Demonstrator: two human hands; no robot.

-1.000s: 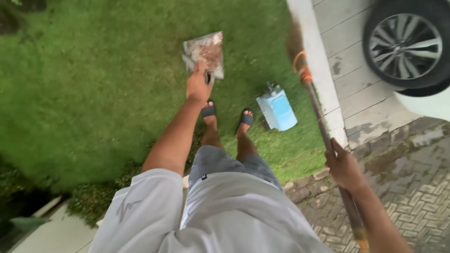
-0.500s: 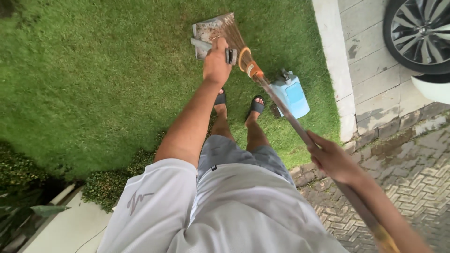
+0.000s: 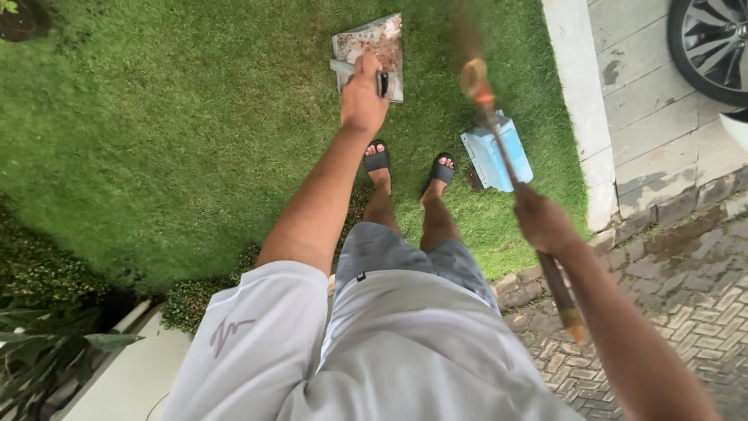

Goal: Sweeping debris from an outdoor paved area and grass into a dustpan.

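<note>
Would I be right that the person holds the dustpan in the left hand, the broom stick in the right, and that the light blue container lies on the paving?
Not quite: the head view shows the light blue container lying on the grass beside the person's feet, not on the paving. The rest stands: the left hand holds the dustpan and the right hand the broom stick.
</note>
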